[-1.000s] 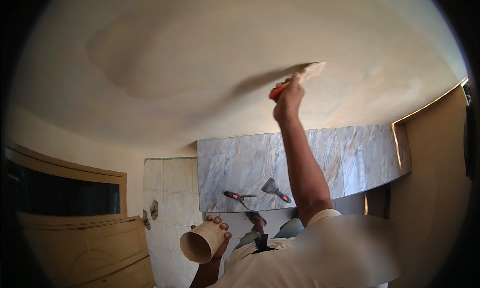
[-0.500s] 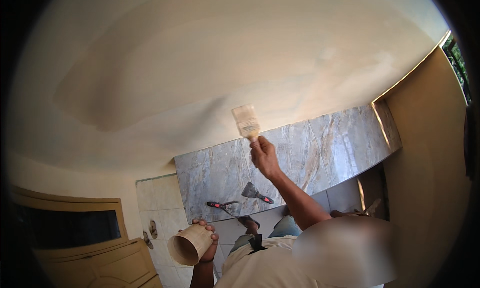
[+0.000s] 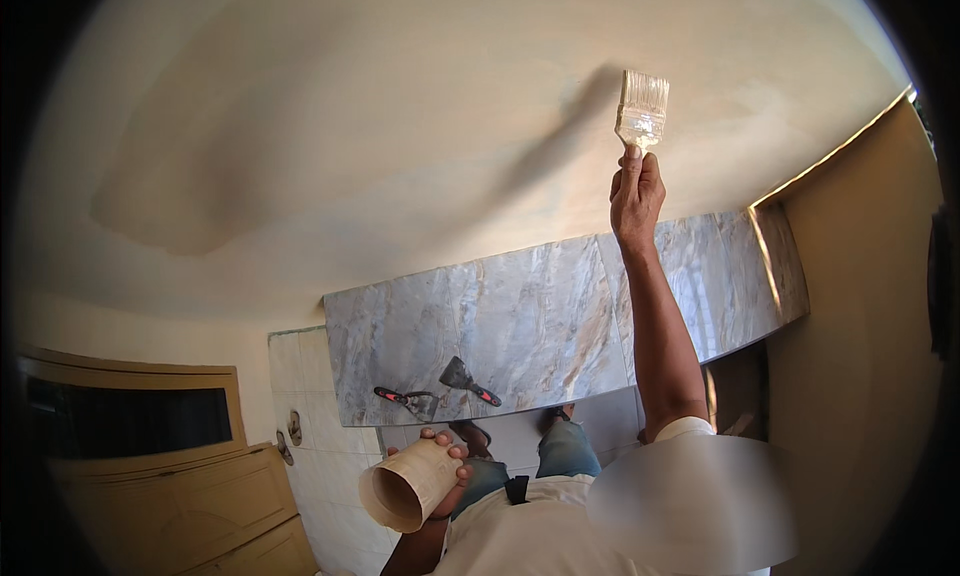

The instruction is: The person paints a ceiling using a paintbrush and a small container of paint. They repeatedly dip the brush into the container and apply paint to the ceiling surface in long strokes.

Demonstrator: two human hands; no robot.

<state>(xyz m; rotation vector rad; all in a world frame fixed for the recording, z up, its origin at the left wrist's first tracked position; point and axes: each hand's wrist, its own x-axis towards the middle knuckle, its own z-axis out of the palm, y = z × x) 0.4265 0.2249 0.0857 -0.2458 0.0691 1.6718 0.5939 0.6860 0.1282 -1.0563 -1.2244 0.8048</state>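
Note:
A wide paintbrush [image 3: 643, 106] smeared with cream paint is up against the cream wall [image 3: 420, 106], its bristles pointing upward. My right hand [image 3: 637, 198] grips it by the handle with the arm stretched out. Low down in front of my body, my left hand [image 3: 450, 466] is wrapped around a cream cylindrical container [image 3: 408, 481], tilted so its mouth faces down-left; the inside looks shadowed, and how much it holds cannot be seen. A dark shadow of the brush and arm falls on the wall to the left.
A marbled tile counter [image 3: 540, 296] runs along the wall's foot. On it lie two scrapers, one [image 3: 468, 380] with a dark blade and one [image 3: 408, 402] near the front edge. A wooden door [image 3: 220, 506] stands at lower left, a side wall [image 3: 860, 276] at right.
My right hand has carried the brush up and to the right along the wall, the arm now straighter. The left hand with its container has shifted slightly right. The view has moved a little.

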